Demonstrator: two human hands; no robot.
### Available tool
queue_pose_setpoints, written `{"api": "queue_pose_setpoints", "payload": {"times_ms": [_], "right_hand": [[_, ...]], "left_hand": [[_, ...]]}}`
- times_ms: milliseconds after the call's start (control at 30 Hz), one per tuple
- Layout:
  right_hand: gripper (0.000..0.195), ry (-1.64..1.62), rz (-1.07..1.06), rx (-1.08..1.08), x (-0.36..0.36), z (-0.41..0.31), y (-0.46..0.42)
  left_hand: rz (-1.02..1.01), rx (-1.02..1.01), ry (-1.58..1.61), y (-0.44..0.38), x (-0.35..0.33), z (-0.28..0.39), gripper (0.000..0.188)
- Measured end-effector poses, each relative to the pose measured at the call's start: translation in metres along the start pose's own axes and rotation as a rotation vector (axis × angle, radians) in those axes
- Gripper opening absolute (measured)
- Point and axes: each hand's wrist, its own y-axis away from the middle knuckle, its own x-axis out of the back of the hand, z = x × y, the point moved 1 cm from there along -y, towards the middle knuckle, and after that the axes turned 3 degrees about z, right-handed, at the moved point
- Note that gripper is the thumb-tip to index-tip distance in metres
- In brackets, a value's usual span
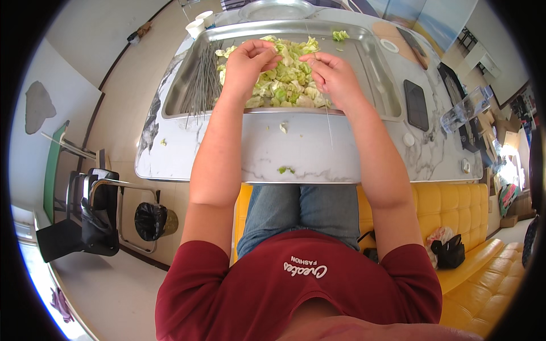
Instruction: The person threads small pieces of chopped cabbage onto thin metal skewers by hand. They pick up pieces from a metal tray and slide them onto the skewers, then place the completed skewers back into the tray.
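Observation:
My right hand point(335, 79) pinches a thin metal skewer point(329, 123) between thumb and fingers. The skewer slants down past the tray's near rim, and its upper end rises beyond my fingers. Over the left part of the lettuce pile, my left hand point(251, 64) has its fingers curled with thumb and fingertips close together. Leaf pieces show right behind those fingertips, so whether it holds one is unclear. The torn lettuce leaves point(286, 81) are heaped in the middle of a steel tray point(384, 91). A bundle of thin grey skewers point(200, 81) lies along the tray's left side.
Two paper cups point(195, 28) and a round metal plate point(275, 10) stand at the back. A knife point(411, 42) rests on a cutting board point(384, 32), with a phone point(416, 104) and a clear plastic bottle point(465, 110) nearer on the right. Lettuce scraps point(285, 170) dot the marble-patterned tabletop.

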Motion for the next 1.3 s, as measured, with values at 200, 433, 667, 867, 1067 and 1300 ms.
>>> {"api": "queue_pose_setpoints", "payload": {"times_ms": [200, 433, 667, 867, 1067, 1300], "right_hand": [[0.021, 0.03, 0.025, 0.006, -0.004, 0.01, -0.003], [0.012, -0.01, 0.014, -0.03, 0.0, 0.011, -0.004], [0.015, -0.007, 0.034, -0.041, -0.002, 0.011, -0.004], [0.015, -0.104, 0.055, -0.032, -0.001, 0.008, -0.002], [0.015, -0.14, 0.058, -0.04, 0.001, 0.006, -0.003], [0.013, -0.208, 0.087, 0.01, 0.0, 0.006, -0.003]], "left_hand": [[-0.062, -0.032, -0.011, -0.001, -0.007, -0.006, 0.013], [-0.09, -0.13, -0.178, 0.007, -0.018, -0.009, 0.013], [-0.112, -0.223, -0.35, 0.01, -0.019, -0.011, 0.017], [-0.212, -0.106, -0.194, 0.01, -0.014, -0.006, 0.025], [-0.229, -0.226, -0.276, 0.011, -0.021, -0.007, 0.032], [-0.228, -0.104, -0.209, 0.011, -0.019, -0.004, 0.025]]}}
